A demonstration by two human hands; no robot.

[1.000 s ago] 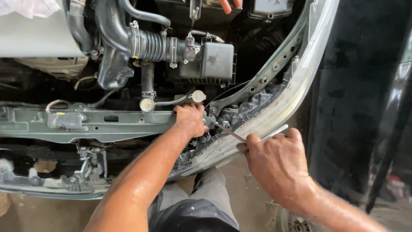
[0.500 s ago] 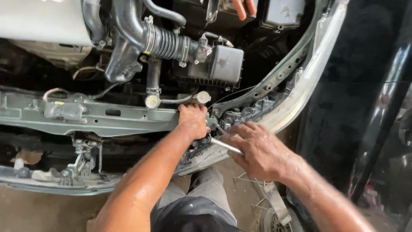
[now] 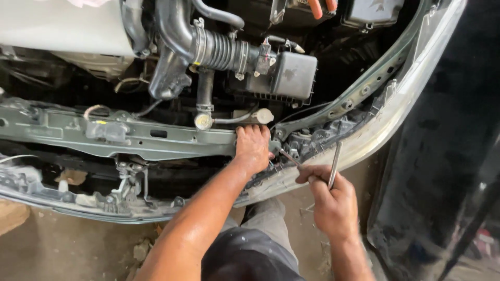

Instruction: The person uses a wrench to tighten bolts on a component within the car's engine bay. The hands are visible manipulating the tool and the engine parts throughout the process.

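I look down into a car's open engine bay with the front bumper [image 3: 364, 140] partly off. My left hand [image 3: 253, 147] presses against the grey-green metal crossmember [image 3: 156, 136], near its right end beside the headlight mount [image 3: 317, 136]. My right hand [image 3: 332, 203] grips a thin L-shaped metal tool [image 3: 334, 162]; its long arm stands up from my fist, and its short arm reaches left toward a fastener just by my left hand's fingers. The tool's tip is partly hidden behind my left hand.
A ribbed black intake hose [image 3: 219, 49] and black air box [image 3: 291, 75] sit above the crossmember. Another person's fingers [image 3: 322, 5] show at the top edge. A dark car body panel [image 3: 448, 156] fills the right side. A hood latch bracket [image 3: 127, 182] hangs lower left.
My right hand has drawn back down and to the right, turning the tool so its long arm now stands upright. My left hand has stayed on the crossmember.
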